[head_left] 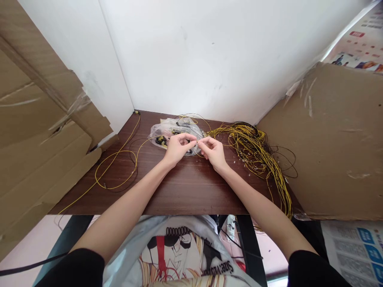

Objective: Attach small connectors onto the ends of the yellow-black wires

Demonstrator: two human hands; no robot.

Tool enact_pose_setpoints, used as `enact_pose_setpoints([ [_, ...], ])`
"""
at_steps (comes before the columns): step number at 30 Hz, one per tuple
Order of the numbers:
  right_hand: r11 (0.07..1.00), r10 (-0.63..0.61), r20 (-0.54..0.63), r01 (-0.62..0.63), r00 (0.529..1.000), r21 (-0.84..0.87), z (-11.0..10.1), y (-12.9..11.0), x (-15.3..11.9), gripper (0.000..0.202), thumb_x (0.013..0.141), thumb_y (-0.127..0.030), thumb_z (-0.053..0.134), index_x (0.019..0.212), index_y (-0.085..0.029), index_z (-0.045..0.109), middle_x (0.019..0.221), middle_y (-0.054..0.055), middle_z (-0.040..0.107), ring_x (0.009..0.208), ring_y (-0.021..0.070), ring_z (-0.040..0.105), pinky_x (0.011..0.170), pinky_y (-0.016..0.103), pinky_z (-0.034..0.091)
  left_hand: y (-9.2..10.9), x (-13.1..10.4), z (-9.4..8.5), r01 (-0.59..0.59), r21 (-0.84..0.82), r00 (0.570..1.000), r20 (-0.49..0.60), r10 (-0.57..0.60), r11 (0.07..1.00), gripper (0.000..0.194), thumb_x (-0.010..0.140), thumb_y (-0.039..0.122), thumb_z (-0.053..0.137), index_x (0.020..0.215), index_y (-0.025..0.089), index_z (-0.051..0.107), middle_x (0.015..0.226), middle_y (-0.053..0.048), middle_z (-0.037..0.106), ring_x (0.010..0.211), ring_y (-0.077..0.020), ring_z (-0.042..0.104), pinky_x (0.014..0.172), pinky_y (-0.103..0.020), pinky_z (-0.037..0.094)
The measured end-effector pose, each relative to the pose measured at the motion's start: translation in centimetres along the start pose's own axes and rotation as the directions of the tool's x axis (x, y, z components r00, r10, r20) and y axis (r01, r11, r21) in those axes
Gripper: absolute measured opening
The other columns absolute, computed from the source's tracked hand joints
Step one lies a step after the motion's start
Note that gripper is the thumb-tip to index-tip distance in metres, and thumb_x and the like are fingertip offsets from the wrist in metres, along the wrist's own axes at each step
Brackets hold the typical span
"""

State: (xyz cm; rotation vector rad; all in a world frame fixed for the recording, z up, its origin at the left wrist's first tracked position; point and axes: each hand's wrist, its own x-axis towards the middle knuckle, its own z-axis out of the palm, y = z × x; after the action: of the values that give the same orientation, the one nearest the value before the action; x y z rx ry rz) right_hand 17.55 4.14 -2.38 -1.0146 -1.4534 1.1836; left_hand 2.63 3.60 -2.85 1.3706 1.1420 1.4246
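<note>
Over the table's middle, my left hand (179,148) and my right hand (213,150) meet with thumbs and forefingers pinched, fingertips almost touching. A thin yellow cable (119,151) loops across the left of the table and runs up to my left hand. The tiny piece between the fingertips shows a speck of yellow and is mostly hidden; it looks like the cable's end. Just behind the hands lies a clear plastic bag (156,128) with small black and yellow parts (161,140) in it. To the right spreads a big bundle of yellow cables (257,145).
The dark brown table (191,199) meets a white wall (191,59) at the back. Cardboard panels stand at the left (38,119) and right (335,143). A small black connector (137,113) sits in the back left corner. Yellow cables hang over the front right edge.
</note>
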Motion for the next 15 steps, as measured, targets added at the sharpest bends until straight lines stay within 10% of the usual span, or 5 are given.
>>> enact_pose_setpoints([
  [15,1.000,-0.012,-0.060,0.011,0.998,-0.016,-0.06,0.27,0.14,0.027,0.069,-0.043,0.069,0.074,-0.017,0.062,0.055,-0.003,0.053,0.043,0.0061,0.041,0.039,0.020,0.029,0.77,-0.28,0.36,0.020,-0.081,0.999,-0.036,-0.023,0.997,0.021,0.073,0.033,0.064,0.080,0.013,0.062,0.075,-0.005,0.069,0.064,-0.0121,0.059,0.054,-0.022,0.043],
])
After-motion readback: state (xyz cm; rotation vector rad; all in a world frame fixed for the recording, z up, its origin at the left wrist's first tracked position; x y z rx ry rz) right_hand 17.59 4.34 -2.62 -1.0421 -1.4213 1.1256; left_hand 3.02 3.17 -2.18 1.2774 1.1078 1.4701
